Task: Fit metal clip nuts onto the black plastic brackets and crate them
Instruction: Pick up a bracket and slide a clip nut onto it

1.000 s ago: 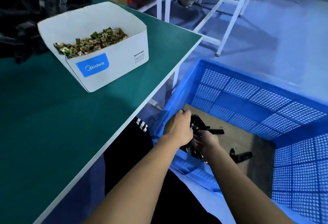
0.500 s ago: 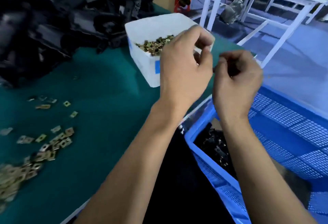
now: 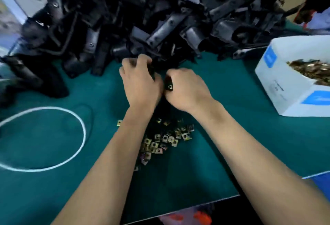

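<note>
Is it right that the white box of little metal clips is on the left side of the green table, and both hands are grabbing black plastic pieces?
Not quite. The white box of metal clips sits on the right side of the green table, as the head view shows. The rest holds: the left hand and right hand both grip black plastic pieces.

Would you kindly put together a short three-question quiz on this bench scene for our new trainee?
1. True or false: both hands are on a black bracket at the near edge of the bracket pile.
2. Where do the loose clip nuts lie? A) inside the cord loop B) on the green mat between the forearms C) on top of the pile
3. Fill in: the white box of nuts stands to the person's ____.

Key: 1 true: left hand and right hand both grip it. 2 B. 3 right.
</note>
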The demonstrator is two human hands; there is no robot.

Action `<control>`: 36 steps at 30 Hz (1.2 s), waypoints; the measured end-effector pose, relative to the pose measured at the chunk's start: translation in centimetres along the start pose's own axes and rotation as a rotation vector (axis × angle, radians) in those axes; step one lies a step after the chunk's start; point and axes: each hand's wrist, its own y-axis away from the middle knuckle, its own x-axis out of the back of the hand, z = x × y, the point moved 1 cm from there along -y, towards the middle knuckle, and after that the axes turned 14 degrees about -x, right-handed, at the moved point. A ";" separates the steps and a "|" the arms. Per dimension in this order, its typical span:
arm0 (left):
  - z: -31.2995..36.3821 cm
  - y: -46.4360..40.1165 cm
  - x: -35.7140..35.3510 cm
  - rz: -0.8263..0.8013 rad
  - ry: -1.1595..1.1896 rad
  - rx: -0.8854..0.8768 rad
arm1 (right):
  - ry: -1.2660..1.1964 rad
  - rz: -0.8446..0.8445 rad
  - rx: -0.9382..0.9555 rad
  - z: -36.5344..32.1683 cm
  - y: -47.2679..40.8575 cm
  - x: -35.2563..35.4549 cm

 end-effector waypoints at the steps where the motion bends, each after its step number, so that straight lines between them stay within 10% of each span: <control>1: -1.0 -0.6 -0.1 -0.008 0.030 0.054 | 0.084 0.007 0.040 -0.7 -0.4 -1.0; 17: -5.0 -3.6 0.8 0.219 0.482 0.097 | -0.002 0.065 0.295 -1.5 -1.1 -4.2; 22: -6.6 -2.1 3.7 0.587 1.152 0.448 | -0.263 0.042 0.270 -0.8 -1.0 -3.9; 28: -8.6 -1.5 5.9 0.562 1.743 0.569 | -0.388 0.050 0.248 -0.8 -1.1 -4.1; 31: -7.9 -1.1 5.1 0.401 1.600 0.515 | -0.420 0.061 0.251 -1.3 -0.9 -4.1; 36: -8.0 -0.8 3.2 0.037 0.504 0.026 | -0.520 0.066 0.232 -1.3 -0.6 -3.5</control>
